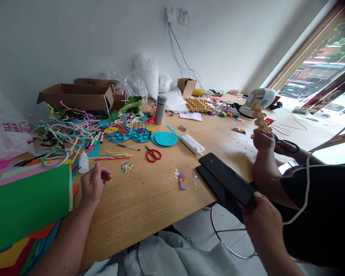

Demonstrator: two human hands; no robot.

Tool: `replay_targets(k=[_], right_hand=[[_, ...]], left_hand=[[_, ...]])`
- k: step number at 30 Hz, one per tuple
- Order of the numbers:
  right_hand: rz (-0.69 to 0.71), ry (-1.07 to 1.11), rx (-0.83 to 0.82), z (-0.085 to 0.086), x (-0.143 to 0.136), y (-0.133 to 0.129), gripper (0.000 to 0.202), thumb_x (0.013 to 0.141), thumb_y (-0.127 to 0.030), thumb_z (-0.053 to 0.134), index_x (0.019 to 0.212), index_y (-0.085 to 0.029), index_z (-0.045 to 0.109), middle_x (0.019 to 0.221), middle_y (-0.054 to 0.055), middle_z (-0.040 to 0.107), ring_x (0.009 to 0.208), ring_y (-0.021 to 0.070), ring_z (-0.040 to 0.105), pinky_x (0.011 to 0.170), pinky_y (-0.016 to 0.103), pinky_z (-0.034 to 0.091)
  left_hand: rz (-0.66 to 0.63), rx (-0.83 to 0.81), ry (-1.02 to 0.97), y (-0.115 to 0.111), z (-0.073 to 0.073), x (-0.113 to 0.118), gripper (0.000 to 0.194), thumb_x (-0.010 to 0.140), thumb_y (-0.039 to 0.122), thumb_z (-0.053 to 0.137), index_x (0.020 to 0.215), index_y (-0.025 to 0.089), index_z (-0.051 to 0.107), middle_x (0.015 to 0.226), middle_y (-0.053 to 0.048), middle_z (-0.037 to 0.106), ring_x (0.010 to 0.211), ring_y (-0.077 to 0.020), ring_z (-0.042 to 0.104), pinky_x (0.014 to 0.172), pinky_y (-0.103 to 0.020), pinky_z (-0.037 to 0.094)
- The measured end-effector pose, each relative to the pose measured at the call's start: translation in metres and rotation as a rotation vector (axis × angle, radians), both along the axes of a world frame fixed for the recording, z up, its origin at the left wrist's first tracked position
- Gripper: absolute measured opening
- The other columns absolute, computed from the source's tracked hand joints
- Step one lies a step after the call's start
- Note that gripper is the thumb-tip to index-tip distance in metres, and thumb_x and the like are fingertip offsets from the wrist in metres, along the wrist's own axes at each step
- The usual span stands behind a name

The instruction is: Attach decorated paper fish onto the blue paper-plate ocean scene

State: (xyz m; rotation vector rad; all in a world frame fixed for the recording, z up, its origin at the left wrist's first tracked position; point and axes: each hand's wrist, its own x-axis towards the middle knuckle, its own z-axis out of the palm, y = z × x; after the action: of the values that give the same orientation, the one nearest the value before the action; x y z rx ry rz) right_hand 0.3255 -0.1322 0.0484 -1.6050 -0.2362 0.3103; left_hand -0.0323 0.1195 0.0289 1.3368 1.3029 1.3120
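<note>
My right hand [261, 216] grips the near end of a black phone [227, 176] at the table's front edge. Beneath the phone lies a dark flat panel [211, 184], perhaps its cover; I cannot tell if they are joined. My left hand [92, 186] rests on its side on the wooden table, fingers loosely curled and apart from the thumb, nothing visible in them. Close by are small coloured paper bits [127, 167] and a white squeeze bottle [83, 162]. Red-handled scissors [153, 154] lie partly open farther in, near a pen [128, 147].
Coloured paper sheets [31, 207] cover the left side. Behind stand pipe cleaners [66, 126], blue discs [165, 138], a grey flask [161, 110] and a cardboard box [77, 97]. At right, another person's hand [263, 141] holds an egg-carton strip [260, 117], beside black scissors [287, 146].
</note>
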Motion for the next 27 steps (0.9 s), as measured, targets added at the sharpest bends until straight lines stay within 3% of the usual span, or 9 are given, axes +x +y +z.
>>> replay_targets(k=[4, 7, 9, 12, 16, 21, 25, 27], right_hand=[[0.279, -0.078, 0.128, 0.001, -0.056, 0.064, 0.015, 0.078, -0.039, 0.052, 0.075, -0.025, 0.047, 0.062, -0.002, 0.048, 0.054, 0.0148, 0.047, 0.047, 0.027, 0.041], [0.481, -0.076, 0.170, 0.000, -0.100, 0.105, 0.017, 0.085, -0.038, 0.046, 0.074, -0.025, 0.044, 0.061, -0.002, 0.044, 0.051, 0.0145, 0.042, 0.044, 0.027, 0.038], [0.566, 0.026, 0.217, -0.004, -0.127, 0.125, 0.017, 0.087, -0.037, 0.047, 0.075, -0.025, 0.045, 0.065, -0.001, 0.047, 0.054, 0.0144, 0.045, 0.046, 0.026, 0.041], [0.652, 0.156, 0.281, -0.015, -0.163, 0.141, 0.015, 0.088, -0.039, 0.047, 0.084, -0.025, 0.048, 0.077, 0.002, 0.055, 0.063, 0.0156, 0.053, 0.053, 0.028, 0.047], [0.733, 0.231, 0.326, -0.029, -0.198, 0.139, 0.020, 0.087, -0.043, 0.052, 0.096, -0.025, 0.049, 0.083, 0.001, 0.059, 0.070, 0.0153, 0.058, 0.062, 0.029, 0.050], [1.006, 0.259, 0.298, -0.029, -0.194, 0.127, 0.028, 0.087, -0.045, 0.056, 0.102, -0.022, 0.056, 0.085, 0.002, 0.066, 0.071, 0.0168, 0.061, 0.066, 0.031, 0.049], [1.111, 0.405, 0.299, -0.019, -0.164, 0.135, 0.044, 0.089, -0.056, 0.046, 0.103, -0.020, 0.066, 0.105, 0.009, 0.069, 0.097, 0.0232, 0.063, 0.086, 0.038, 0.048], [1.129, 0.532, 0.247, -0.015, -0.152, 0.141, 0.052, 0.087, -0.061, 0.044, 0.108, -0.020, 0.067, 0.108, 0.010, 0.070, 0.099, 0.0251, 0.064, 0.087, 0.041, 0.049]], left_hand=[[-0.427, -0.166, -0.092, -0.023, 0.023, 0.018, 0.044, 0.079, 0.053, 0.057, 0.086, 0.011, 0.070, 0.087, -0.013, 0.073, 0.079, -0.0228, 0.069, 0.062, -0.029, 0.053], [-0.556, -0.349, -0.274, -0.046, 0.031, 0.031, 0.044, 0.075, 0.044, 0.070, 0.103, 0.011, 0.070, 0.093, -0.015, 0.073, 0.083, -0.0242, 0.070, 0.069, -0.030, 0.053], [-0.561, -0.416, -0.461, -0.058, 0.029, 0.038, 0.048, 0.076, 0.042, 0.071, 0.113, 0.012, 0.066, 0.099, -0.015, 0.072, 0.091, -0.0253, 0.069, 0.077, -0.032, 0.053], [-0.463, -0.387, -0.785, -0.065, 0.020, 0.044, 0.050, 0.078, 0.044, 0.070, 0.117, 0.014, 0.062, 0.106, -0.014, 0.070, 0.098, -0.0236, 0.067, 0.087, -0.035, 0.051], [-0.315, -0.356, -0.965, -0.059, 0.005, 0.039, 0.038, 0.078, 0.041, 0.070, 0.110, 0.022, 0.062, 0.105, -0.007, 0.071, 0.093, -0.0187, 0.067, 0.078, -0.029, 0.054], [-0.198, -0.464, -0.989, -0.051, -0.006, 0.032, 0.029, 0.078, 0.037, 0.071, 0.100, 0.019, 0.066, 0.099, -0.005, 0.072, 0.087, -0.0186, 0.069, 0.075, -0.029, 0.054], [-0.278, -0.493, -0.975, -0.054, -0.004, 0.042, 0.020, 0.078, 0.030, 0.072, 0.093, 0.017, 0.068, 0.091, -0.004, 0.073, 0.078, -0.0165, 0.069, 0.069, -0.026, 0.055], [-0.358, -0.528, -0.956, -0.056, -0.002, 0.052, 0.021, 0.078, 0.030, 0.072, 0.095, 0.018, 0.069, 0.091, -0.004, 0.073, 0.075, -0.0153, 0.069, 0.065, -0.024, 0.055]])
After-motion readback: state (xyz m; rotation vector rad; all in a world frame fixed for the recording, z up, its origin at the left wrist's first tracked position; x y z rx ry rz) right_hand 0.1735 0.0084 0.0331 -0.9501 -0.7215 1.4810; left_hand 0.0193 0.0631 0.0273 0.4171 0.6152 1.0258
